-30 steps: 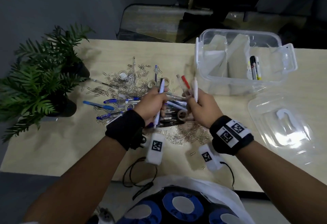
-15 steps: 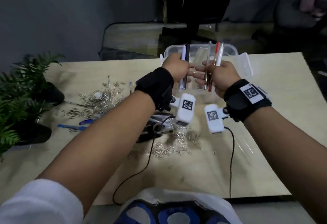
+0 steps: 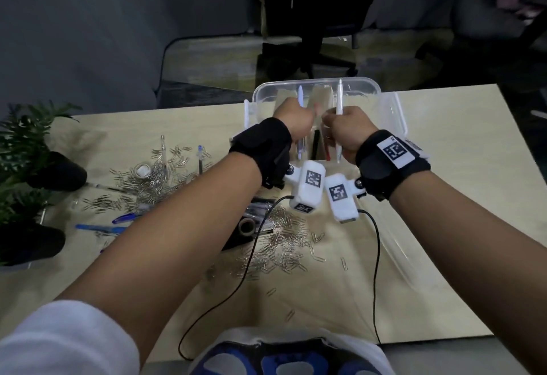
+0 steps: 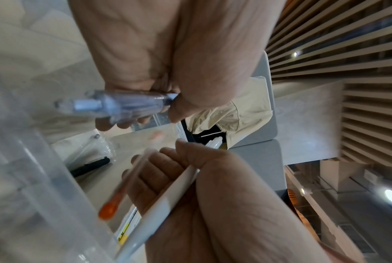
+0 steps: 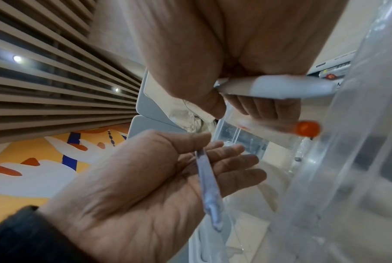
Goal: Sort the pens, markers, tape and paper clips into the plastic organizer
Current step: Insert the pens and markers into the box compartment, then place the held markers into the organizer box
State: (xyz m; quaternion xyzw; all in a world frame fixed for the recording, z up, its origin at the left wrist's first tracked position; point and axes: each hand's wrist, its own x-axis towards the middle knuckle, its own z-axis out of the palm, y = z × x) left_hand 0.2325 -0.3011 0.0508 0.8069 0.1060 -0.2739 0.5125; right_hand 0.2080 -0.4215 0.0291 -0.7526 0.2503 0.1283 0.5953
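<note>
Writing: square black-and-white code tags on both wrist cameras (image 3: pixel 313 178); a yellow-banded marker label (image 4: pixel 125 231) in the organizer is too blurred to read.
Left hand (image 3: pixel 293 121): over the organizer; thumb pinches a clear blue pen (image 4: pixel 114 105) against the fingers, which lie fairly straight in the right wrist view.
Right hand (image 3: pixel 346 129): fingers curled round a white pen (image 3: pixel 339 102), held upright; a red-capped pen (image 4: pixel 114 202) is beside the fingertips, whether gripped is unclear.
Organizer (image 3: pixel 376 90): clear plastic, at the table's (image 3: pixel 458 197) far edge.
Paper clips (image 3: pixel 284 241): scattered nearer on the table, with a tape roll (image 3: pixel 247 226).

Marker label (image 4: pixel 124 236) shows what looks like "N"; other print too blurred to read.
</note>
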